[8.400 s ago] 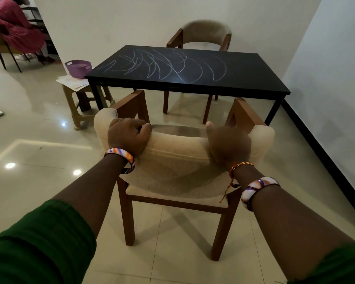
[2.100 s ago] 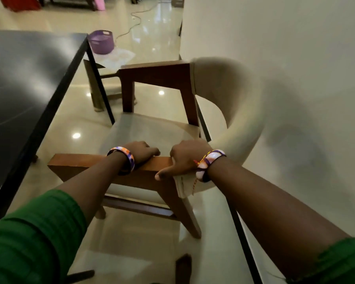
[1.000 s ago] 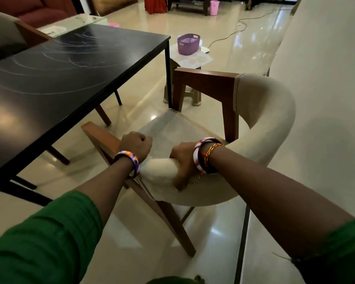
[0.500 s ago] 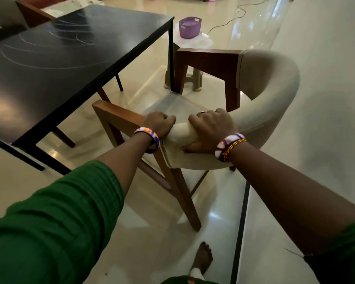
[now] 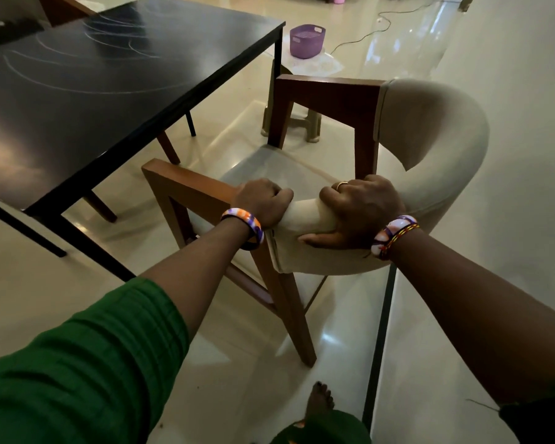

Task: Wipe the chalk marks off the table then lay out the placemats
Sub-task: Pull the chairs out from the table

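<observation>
Dragged the chair [image 5: 430,149] further round since before, left hand [image 5: 263,200] and right hand [image 5: 362,209] both gripping its padded backrest beside the chalked bench [image 5: 109,75].

We find no readable words, labels, brands or numbers; the chalk marks [image 5: 87,56] on the counter [image 5: 180,75] are only curved scribbles.

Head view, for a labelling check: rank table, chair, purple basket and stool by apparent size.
1. table
2. chair, nearer the camera, so true order with the table is unsure
3. stool, mostly hidden
4. purple basket
</observation>
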A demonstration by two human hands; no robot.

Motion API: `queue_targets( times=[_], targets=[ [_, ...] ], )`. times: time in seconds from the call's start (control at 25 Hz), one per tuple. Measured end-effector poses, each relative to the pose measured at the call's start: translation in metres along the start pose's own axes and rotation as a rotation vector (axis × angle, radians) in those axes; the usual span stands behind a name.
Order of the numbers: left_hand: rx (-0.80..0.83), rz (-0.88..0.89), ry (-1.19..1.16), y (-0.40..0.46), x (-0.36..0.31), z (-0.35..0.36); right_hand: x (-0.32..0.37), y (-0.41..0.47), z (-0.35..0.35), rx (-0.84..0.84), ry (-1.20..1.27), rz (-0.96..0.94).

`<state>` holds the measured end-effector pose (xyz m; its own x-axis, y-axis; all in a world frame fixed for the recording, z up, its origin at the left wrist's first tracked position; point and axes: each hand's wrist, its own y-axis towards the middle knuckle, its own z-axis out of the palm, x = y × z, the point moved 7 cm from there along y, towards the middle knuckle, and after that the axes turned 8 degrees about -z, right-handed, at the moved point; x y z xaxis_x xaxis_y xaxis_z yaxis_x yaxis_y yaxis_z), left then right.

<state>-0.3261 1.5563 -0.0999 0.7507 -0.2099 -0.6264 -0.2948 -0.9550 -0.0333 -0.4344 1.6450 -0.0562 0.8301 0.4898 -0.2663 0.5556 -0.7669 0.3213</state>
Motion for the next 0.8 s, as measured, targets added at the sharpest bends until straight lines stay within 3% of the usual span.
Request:
queue_targets(
  times=[0.4,0.68,0.8],
  targets=[
    [0.007,0.034,0.013,0.03,-0.026,0.009,-0.051,0.013,0.013,0.184,-0.038,0.09],
    [-0.094,0.107,0.015,-0.009,-0.013,0.007,-0.02,-0.005,0.001,-0.045,-0.042,-0.013],
    [-0.123,0.106,0.019,-0.015,-0.008,0.002,-0.013,-0.004,-0.001,-0.068,-0.049,-0.082]
  ],
)
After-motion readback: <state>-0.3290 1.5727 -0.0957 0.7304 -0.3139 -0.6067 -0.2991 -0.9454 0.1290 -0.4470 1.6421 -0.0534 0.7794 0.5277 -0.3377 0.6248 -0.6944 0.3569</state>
